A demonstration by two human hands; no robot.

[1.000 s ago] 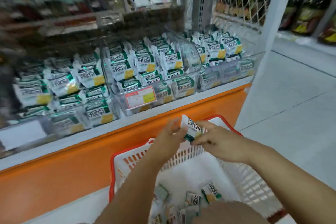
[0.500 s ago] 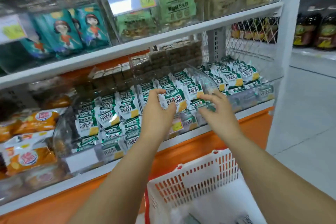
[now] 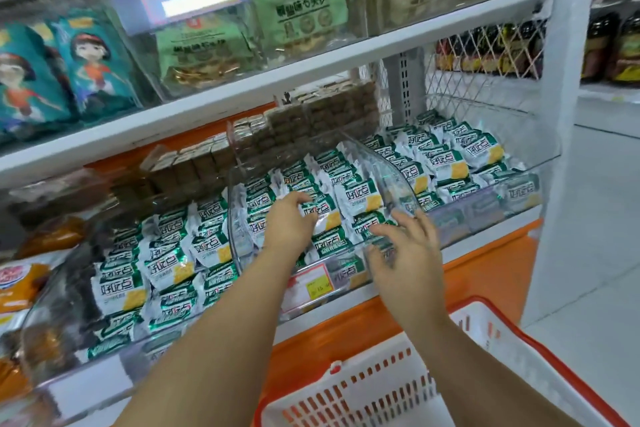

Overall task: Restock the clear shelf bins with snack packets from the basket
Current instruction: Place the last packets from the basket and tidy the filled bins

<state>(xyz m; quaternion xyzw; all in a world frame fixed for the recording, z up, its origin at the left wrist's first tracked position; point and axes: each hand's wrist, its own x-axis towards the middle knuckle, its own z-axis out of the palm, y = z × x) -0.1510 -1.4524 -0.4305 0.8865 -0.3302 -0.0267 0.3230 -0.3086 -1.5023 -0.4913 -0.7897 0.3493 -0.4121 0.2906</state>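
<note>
Presently on shelf: the white lower shelf board (image 3: 485, 243) carries 3 clear bins side by side, all stocked with the same green-and-white packets.
Middle bin: the middle bin (image 3: 237, 218) is nearly full, its rows leaning back; a price label (image 3: 313, 284) sits on its front wall.
Basket: the red-rimmed white basket (image 3: 554, 363) stands below the shelf, near the person; its contents are out of view.
Left hand: the left hand (image 3: 289, 227) reaches into the middle bin, fingers curled over the top edge of 1 snack packet (image 3: 323, 218) in the front rows, holding it.
Right hand: the right hand (image 3: 405, 253) hovers over the bin's front wall, fingers spread and holding nothing; motion blur hides any contact.
Handling, judged: the packet looks light, with thin, glossy film that should crinkle and slide under fingers; the contents may be brittle, so squeezing is inadvisable.
Hold point, judged: pinch at the crimped end seam or lightly across the short sides, then slot it upright against its neighbours.
</note>
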